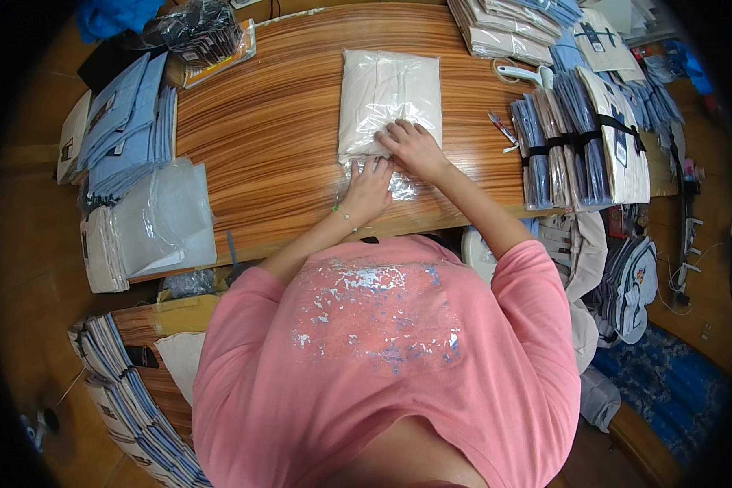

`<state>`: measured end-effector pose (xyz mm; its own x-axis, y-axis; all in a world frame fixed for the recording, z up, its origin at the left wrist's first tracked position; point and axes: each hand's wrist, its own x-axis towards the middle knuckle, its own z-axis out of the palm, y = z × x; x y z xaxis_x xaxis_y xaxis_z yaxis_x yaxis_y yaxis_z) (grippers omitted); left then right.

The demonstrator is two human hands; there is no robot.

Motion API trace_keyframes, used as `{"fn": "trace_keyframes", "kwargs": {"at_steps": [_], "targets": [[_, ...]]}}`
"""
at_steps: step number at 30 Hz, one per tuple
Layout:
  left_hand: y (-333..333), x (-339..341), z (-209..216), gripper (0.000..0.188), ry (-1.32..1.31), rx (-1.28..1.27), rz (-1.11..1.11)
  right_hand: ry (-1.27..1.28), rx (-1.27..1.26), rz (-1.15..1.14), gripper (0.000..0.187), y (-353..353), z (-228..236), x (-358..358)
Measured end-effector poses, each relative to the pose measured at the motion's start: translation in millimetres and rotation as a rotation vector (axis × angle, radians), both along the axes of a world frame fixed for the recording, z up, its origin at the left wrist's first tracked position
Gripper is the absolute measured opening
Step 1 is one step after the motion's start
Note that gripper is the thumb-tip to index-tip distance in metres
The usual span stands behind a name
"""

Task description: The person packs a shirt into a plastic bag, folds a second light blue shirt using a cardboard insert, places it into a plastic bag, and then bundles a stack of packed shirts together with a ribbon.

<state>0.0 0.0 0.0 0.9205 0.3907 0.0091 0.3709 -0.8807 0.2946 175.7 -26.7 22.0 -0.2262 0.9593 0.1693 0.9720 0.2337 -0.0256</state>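
A cream folded garment in a clear plastic bag lies flat on the wooden table in front of me. The bag's loose plastic end spreads toward me, partly under my wrists. My right hand rests on the lower part of the package, its fingers spread and pressing on the plastic. Just below and to its left, my left hand lies on the bag's near end with its fingers stretched out. The two hands almost touch. My left thumb is hard to make out.
Blue folded garments and clear plastic sleeves are stacked on the table's left. Bagged garments with black straps stand at right, beside small snips and a white tape dispenser. More bagged garments are piled at the far right.
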Motion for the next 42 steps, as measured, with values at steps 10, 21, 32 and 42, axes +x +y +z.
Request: {"fn": "trace_keyframes", "kwargs": {"at_steps": [10,21,32,42], "targets": [[-2,-5,-4,0.058,0.059,0.081,-0.010,-0.015,-0.122,-0.010,0.052,10,17,-14],[37,-46,70,0.047,0.279,-0.601,0.006,0.323,0.290,-0.240,0.037,-40,-4,-58],[101,67,-11,0.051,-0.168,0.093,-0.518,0.450,-0.029,-0.271,0.010,-34,-21,-95],[110,73,-21,0.055,-0.219,0.194,-0.288,0.402,0.016,-0.076,0.012,-36,-10,-68]]}}
